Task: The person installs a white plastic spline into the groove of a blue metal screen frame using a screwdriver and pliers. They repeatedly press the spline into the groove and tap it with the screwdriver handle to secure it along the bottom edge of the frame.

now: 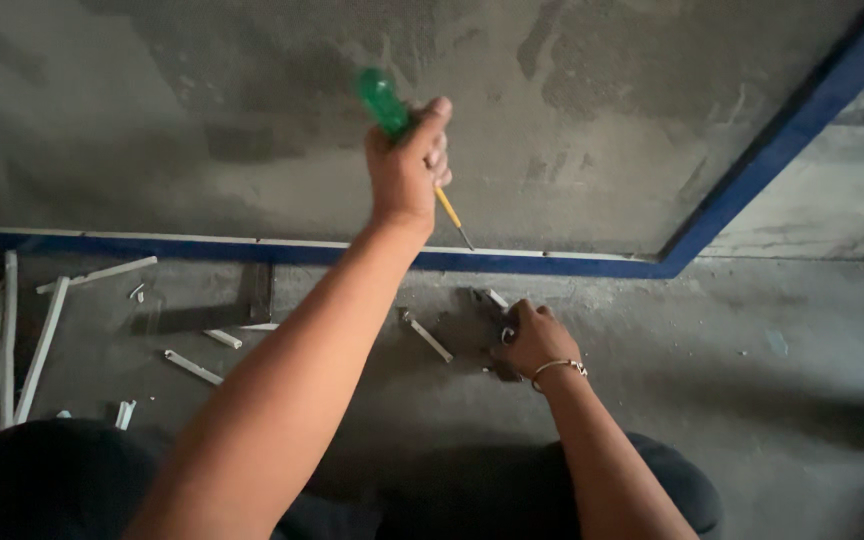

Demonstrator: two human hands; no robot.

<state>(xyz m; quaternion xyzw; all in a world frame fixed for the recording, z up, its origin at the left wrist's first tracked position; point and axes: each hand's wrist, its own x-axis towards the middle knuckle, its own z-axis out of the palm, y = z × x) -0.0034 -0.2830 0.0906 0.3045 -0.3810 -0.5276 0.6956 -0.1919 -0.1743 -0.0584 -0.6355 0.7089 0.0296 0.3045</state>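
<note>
My left hand (407,170) is raised in front of the grey wall, closed around a screwdriver (384,102) with a green handle. Its yellow-collared shaft points down and right, the tip ending just above the blue strip at the wall's foot. My right hand (532,340), with a thin bracelet on the wrist, rests low on the concrete floor. Its fingers curl over a small dark part (502,368) that it mostly hides. A short white trim piece (497,298) lies just beyond its fingertips.
A blue strip (202,250) runs along the wall's base and meets a blue slanted frame (782,140) at the right. Long white trim strips (12,350) lie at the left. Short white offcuts (430,340) are scattered on the floor. My dark-clothed knees fill the bottom edge.
</note>
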